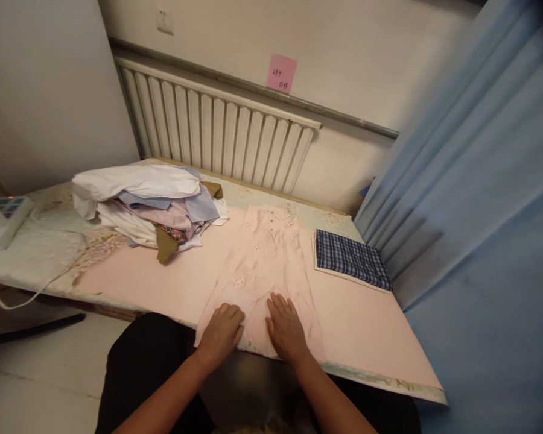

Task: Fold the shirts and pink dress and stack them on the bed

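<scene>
A pale pink garment (265, 256) with small embroidered patches lies spread flat on the pink table top (172, 283), its lower hem at the near edge. My left hand (221, 331) rests on the hem's left part with its fingers curled down onto the cloth. My right hand (286, 328) lies flat on the hem's right part, fingers stretched out and together. The two hands sit side by side, a small gap apart.
A heap of mixed clothes (149, 202) sits at the table's left. A folded blue checked cloth (352, 259) lies at the right. A white power strip (2, 220) with a cord is far left. A radiator (217, 135) stands behind, and a blue curtain (475, 199) hangs on the right.
</scene>
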`<move>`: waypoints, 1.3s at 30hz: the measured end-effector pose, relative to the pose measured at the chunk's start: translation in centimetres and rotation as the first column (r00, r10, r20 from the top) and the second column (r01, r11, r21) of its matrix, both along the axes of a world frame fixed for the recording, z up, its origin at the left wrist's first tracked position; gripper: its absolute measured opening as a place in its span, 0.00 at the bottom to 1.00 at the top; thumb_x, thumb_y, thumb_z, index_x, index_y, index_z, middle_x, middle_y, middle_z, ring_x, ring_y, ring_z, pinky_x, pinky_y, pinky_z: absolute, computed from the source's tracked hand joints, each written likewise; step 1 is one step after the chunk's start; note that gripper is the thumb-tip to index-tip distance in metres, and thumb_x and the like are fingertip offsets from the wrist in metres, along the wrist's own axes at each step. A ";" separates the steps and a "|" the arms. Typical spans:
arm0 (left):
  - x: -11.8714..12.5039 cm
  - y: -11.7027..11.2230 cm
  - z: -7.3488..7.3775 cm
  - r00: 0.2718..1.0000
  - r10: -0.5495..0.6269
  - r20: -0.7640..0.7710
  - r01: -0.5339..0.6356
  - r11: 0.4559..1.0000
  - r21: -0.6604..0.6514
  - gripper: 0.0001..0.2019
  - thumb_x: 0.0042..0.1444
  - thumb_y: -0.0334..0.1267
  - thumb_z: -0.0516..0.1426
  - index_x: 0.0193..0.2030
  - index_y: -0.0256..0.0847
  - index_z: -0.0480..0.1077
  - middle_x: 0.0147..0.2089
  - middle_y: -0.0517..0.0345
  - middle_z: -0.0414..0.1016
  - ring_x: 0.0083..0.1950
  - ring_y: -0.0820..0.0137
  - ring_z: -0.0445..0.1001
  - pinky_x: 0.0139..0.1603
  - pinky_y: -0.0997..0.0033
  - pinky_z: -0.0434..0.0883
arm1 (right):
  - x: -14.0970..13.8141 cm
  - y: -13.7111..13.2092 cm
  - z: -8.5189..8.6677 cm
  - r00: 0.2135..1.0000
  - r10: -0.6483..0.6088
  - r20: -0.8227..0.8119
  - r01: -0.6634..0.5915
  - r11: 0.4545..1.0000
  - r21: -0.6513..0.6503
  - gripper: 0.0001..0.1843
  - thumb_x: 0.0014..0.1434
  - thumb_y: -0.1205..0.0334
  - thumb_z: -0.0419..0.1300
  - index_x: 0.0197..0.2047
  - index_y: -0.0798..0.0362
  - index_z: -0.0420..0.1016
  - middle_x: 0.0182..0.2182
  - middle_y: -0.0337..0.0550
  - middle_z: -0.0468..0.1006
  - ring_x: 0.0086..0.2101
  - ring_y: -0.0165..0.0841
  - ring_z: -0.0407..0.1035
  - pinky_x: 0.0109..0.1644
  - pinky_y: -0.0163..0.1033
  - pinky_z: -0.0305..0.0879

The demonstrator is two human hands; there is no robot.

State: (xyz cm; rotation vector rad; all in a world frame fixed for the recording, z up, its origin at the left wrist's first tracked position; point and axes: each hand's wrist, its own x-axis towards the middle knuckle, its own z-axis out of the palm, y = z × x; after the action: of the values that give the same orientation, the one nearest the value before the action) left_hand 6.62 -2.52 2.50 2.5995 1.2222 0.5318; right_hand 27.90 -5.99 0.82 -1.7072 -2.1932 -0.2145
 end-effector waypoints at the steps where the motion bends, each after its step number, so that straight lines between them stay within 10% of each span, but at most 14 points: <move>1: 0.0 0.0 -0.1 1.000 0.004 -0.003 -0.004 1.000 0.011 0.06 0.59 0.32 0.49 0.39 0.42 0.67 0.41 0.55 0.68 0.46 0.63 0.62 0.47 0.61 0.60 | 0.0 0.0 -0.1 1.000 0.001 0.001 -0.001 1.000 0.007 0.23 0.64 0.64 0.50 0.62 0.57 0.62 0.63 0.50 0.61 0.63 0.39 0.52 0.66 0.53 0.48; 30: 1.6 0.3 1.5 1.000 -0.018 -0.019 0.019 0.997 0.079 0.12 0.64 0.39 0.46 0.34 0.41 0.68 0.37 0.54 0.71 0.42 0.63 0.64 0.45 0.60 0.62 | 0.1 0.3 -0.3 1.000 -0.004 -0.002 0.005 1.000 0.020 0.24 0.63 0.63 0.50 0.62 0.55 0.62 0.63 0.49 0.62 0.63 0.40 0.53 0.66 0.53 0.49; 39: 6.0 6.0 -1.7 0.999 -0.028 -0.021 0.032 0.974 0.226 0.22 0.64 0.39 0.45 0.63 0.40 0.61 0.68 0.48 0.58 0.69 0.59 0.52 0.65 0.52 0.55 | 0.2 0.4 -0.4 1.000 -0.004 -0.003 0.004 1.000 0.018 0.25 0.63 0.62 0.51 0.63 0.54 0.61 0.63 0.48 0.62 0.63 0.40 0.52 0.66 0.53 0.49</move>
State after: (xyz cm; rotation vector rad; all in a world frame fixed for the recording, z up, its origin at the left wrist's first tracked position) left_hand 12.58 3.43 0.80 2.8109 1.1890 0.6807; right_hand 28.12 -5.58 0.38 -1.7011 -2.1799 -0.2325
